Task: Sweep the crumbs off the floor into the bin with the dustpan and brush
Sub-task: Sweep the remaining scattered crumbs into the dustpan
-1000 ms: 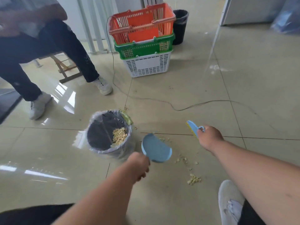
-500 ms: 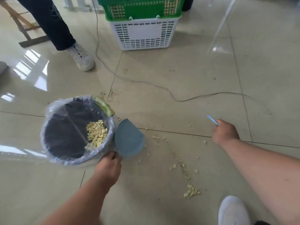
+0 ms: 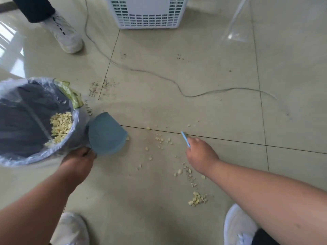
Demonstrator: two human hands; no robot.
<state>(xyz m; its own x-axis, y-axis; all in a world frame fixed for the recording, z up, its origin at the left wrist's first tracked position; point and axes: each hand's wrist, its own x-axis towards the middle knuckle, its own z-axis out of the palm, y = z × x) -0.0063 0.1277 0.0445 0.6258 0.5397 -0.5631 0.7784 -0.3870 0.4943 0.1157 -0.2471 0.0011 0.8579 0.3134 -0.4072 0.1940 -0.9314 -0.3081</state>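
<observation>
My left hand (image 3: pixel 78 162) grips the handle of a blue dustpan (image 3: pixel 106 133), which sits low beside the bin with its mouth facing right. The bin (image 3: pixel 10 156), lined with a clear bag, stands at the left and holds a heap of pale yellow crumbs (image 3: pixel 61 125). My right hand (image 3: pixel 200 154) is closed on a small blue brush (image 3: pixel 185 138), seen edge-on above the floor. Loose crumbs (image 3: pixel 161 139) lie scattered between the dustpan and the brush. A denser pile of crumbs (image 3: pixel 197 198) lies nearer my right shoe.
A grey cable (image 3: pixel 141 71) snakes across the tiles beyond the crumbs. A white basket (image 3: pixel 146 13) stands at the top. Another person's white shoe (image 3: pixel 64 32) is at the upper left. My own shoes (image 3: pixel 238 225) sit at the bottom edge.
The view has tilted down and closer to the floor. The dustpan has come away from over the bin and dropped beside it. My right hand with the brush has moved lower, toward the crumbs.
</observation>
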